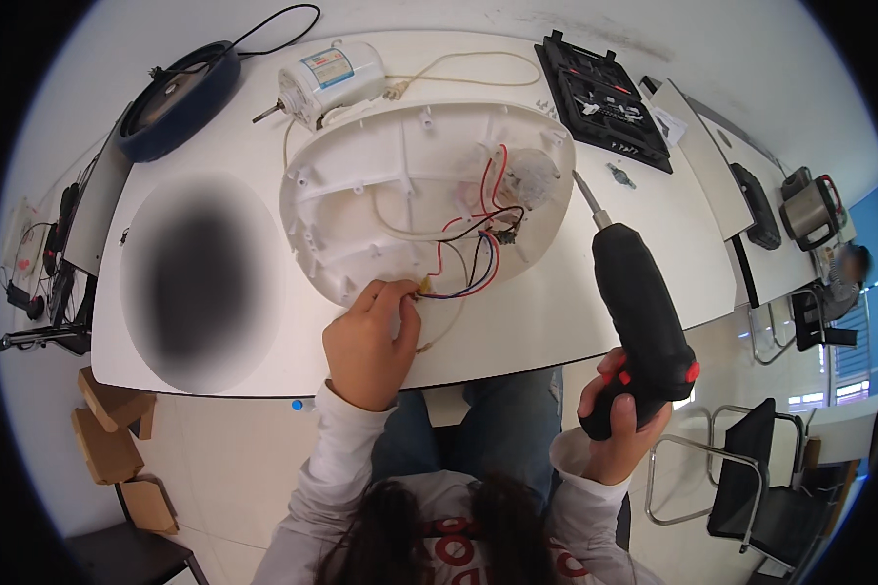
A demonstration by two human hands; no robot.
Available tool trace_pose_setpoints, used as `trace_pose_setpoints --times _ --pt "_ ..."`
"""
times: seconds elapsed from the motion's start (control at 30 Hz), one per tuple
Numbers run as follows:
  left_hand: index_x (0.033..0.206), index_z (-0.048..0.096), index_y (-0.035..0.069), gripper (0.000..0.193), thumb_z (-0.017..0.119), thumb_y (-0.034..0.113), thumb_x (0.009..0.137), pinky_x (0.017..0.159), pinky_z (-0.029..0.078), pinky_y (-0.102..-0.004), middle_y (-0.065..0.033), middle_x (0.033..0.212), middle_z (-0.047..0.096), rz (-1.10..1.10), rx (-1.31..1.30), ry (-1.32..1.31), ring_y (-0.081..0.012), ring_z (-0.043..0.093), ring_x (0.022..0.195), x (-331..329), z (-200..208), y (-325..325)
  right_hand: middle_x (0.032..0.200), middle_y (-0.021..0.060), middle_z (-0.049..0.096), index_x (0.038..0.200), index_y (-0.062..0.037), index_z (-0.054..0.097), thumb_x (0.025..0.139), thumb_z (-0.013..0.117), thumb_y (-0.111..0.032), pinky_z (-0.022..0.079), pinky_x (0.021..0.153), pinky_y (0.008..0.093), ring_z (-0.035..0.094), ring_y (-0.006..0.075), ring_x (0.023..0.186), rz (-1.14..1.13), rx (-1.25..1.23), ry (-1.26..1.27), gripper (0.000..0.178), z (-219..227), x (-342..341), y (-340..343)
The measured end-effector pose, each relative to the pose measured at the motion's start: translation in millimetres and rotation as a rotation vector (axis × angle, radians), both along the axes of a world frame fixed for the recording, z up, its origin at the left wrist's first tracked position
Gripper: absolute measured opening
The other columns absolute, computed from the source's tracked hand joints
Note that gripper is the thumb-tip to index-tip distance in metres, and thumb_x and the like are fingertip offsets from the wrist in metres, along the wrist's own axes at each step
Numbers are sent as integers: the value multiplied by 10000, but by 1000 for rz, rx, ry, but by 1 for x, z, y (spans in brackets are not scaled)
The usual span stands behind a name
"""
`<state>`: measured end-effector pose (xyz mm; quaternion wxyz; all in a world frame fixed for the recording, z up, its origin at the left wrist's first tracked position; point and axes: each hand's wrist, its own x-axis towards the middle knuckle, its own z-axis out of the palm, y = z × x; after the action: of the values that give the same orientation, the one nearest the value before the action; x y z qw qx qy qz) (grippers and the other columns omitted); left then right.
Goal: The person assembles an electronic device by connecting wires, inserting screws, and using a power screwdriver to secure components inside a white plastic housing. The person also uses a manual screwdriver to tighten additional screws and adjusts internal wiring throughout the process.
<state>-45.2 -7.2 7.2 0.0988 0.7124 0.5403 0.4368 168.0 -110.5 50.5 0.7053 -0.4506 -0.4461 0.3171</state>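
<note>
While the left forearm is extended from the lower edge with the sleeve drawn to the wrist, the left hand (371,343) is held back upward at the near rim of a white plastic housing shell (356,226), its fingers bent and the thumb and forefinger brought together on the ends of coloured wires (491,268), beside a small yellow piece (425,284). By the right hand (630,429), raised at the table's near edge with its fingers wrapped around the grip, a black pistol-grip electric screwdriver (644,292) is held. Which wires are pinched cannot be told, as the fingertips are partly covered by the hand itself; the right palm is hidden by the grip, and the wire joints are blurred under a translucent plastic bag (534,178). The screwdriver's bit is pointed away from the body and slightly leftward, its tip seen just beside the shell's right rim; whether contact is made cannot be told. The shell is laid hollow side up at the middle of the white table (517,336), its long axis set left to right.
</note>
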Motion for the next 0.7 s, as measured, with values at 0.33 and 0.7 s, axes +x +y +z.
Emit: trace_pose_setpoints --times 0.33,0.7 --pt "937 657 78 155 616 22 798 511 481 -330 -42 822 650 -1 -20 39 -267 612 575 1 1 1 971 189 598 1202 76 498 827 593 -86 459 530 259 566 153 580 23 -28 26 419 -1 3 -2" --pt "940 679 79 172 619 22 789 489 461 -325 -24 821 615 8 -8 57 -239 582 539 1 0 3 987 196 612 1195 81 502 813 606 -55 477 544 263 591 170 599 38 -25 10 419 -4 1 -2"
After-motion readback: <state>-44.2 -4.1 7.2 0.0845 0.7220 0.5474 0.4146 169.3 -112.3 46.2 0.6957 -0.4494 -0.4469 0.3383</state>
